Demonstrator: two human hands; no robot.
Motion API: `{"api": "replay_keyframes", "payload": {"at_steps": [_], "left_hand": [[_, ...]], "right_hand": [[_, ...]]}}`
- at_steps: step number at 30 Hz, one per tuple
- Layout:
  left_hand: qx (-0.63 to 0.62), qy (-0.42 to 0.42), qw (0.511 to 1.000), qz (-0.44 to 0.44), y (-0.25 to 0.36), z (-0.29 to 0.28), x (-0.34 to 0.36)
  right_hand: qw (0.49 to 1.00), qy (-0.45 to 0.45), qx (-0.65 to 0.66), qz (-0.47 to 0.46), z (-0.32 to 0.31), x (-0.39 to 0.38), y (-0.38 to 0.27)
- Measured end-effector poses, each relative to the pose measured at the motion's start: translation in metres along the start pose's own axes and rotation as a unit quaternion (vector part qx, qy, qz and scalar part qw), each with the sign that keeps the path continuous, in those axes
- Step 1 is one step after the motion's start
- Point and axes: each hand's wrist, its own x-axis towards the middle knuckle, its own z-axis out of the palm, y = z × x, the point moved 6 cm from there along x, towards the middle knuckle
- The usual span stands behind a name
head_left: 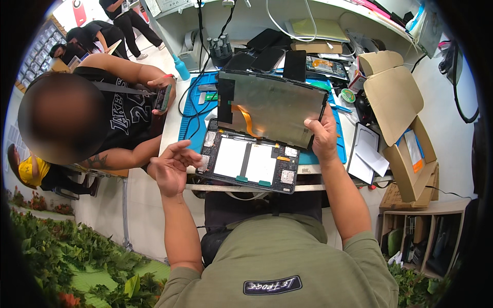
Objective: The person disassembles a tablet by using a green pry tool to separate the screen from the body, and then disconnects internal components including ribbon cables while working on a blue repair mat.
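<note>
Grasping the screen panel (280, 110), the right hand (324, 137) hides its fingertips behind; the left hand (173, 167) is unclenched, thumb blurred.

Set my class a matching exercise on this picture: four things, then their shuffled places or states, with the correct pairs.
1. Grey rectangular panel
2. Orange flat ribbon cable
3. Black rectangular tablet body
4. Brown cardboard box

A. Open, at picture right
B. Two white rectangles showing inside
C. Gripped by the bare right hand
D. Across the panel's grey face

Pairs: 1-C, 2-D, 3-B, 4-A
</note>
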Motion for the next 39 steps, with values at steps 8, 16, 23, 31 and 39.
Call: {"api": "replay_keyframes", "payload": {"at_steps": [8,16,23,31,39], "left_hand": [[0.486,-0.107,0.863,-0.081,0.056,0.075,-0.014],[0.653,-0.165,0.738,-0.033,0.028,0.117,-0.007],[0.709,-0.241,0.659,-0.078,0.009,0.142,0.010],[0.729,-0.216,0.641,-0.100,0.006,0.133,0.028],[0.732,-0.207,0.643,-0.091,0.005,0.126,0.030]], "right_hand": [[1.000,-0.020,-0.015,-0.018,-0.006,-0.007,0.001],[0.998,-0.015,-0.016,-0.058,-0.003,-0.011,-0.004],[0.997,-0.002,-0.026,-0.066,0.002,-0.012,-0.012],[0.997,0.000,-0.038,-0.061,0.003,-0.011,-0.013],[0.998,-0.007,-0.034,-0.057,0.001,-0.011,-0.010]]}}
